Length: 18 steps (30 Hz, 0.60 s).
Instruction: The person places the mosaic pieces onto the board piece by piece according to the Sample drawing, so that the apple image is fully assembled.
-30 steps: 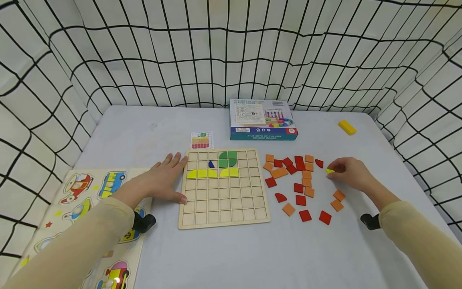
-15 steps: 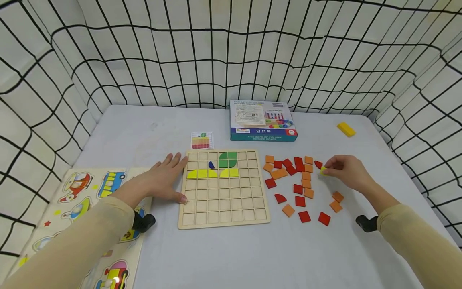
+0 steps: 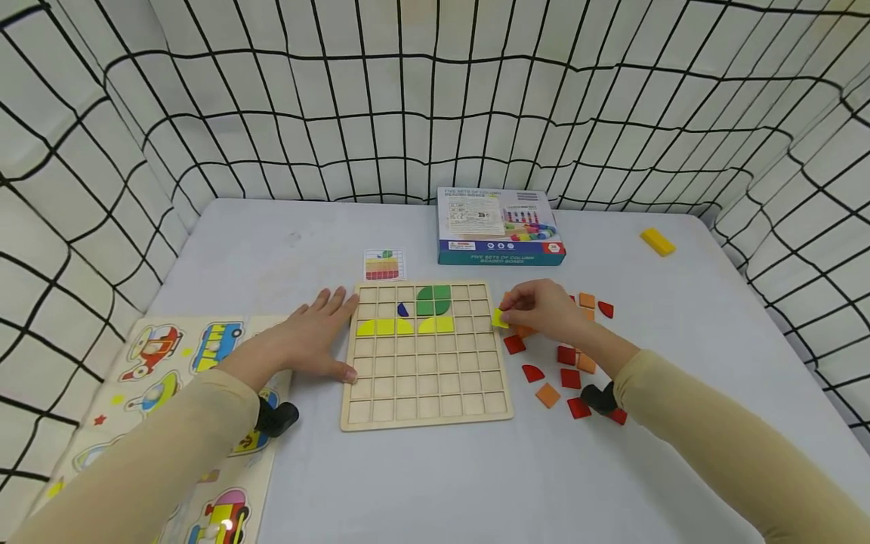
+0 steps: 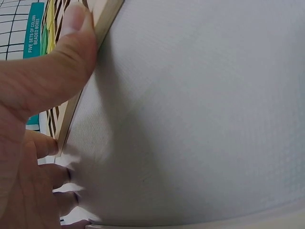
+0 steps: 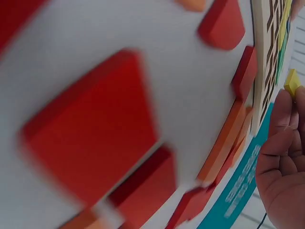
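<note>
My right hand [image 3: 549, 310] pinches a small yellow tile [image 3: 499, 319] between thumb and fingertips, at the right edge of a wooden grid board [image 3: 428, 366]. In the right wrist view the same yellow tile [image 5: 291, 82] sticks out past the fingertips. Spread fingers of my left hand [image 3: 306, 340] rest along the board's left edge, and its thumb [image 4: 76, 47] lies on the rim. A yellow row [image 3: 385, 326], green tiles [image 3: 433, 301] and a dark blue piece [image 3: 402, 309] occupy upper cells of the grid.
Red and orange tiles [image 3: 547, 395] lie scattered right of the board, partly hidden by my right arm. A pattern card [image 3: 384, 265] and a box [image 3: 501, 227] stand behind. A yellow block [image 3: 658, 242] lies far right; a picture puzzle [image 3: 152, 344] is at left. Black netting surrounds the table.
My right hand has carried the yellow tile leftward, from beyond the loose tiles to the board's right edge. The left hand has stayed in place on the board.
</note>
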Available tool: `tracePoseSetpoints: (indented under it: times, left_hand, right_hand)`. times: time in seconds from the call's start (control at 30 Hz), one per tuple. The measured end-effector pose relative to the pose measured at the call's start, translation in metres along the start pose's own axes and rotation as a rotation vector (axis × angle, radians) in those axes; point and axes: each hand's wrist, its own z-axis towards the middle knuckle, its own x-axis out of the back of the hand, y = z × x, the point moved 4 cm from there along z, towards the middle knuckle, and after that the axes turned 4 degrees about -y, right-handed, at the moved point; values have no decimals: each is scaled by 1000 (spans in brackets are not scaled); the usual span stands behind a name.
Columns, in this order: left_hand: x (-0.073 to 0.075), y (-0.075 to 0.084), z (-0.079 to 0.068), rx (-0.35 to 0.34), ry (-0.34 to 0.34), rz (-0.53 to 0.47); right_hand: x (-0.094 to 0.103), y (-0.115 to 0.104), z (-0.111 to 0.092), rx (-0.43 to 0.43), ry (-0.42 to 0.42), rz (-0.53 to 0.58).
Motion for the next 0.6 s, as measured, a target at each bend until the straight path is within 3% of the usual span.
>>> tracePoseSetpoints:
  times: [0.27, 0.6]
  left_hand:
    - [-1, 0, 1, 4, -6, -8]
    - [-2, -2, 1, 8, -8, -10]
  right_hand:
    - [-25, -32, 22, -15, -48, -60]
    - [-39, -39, 34, -21, -55, -138]
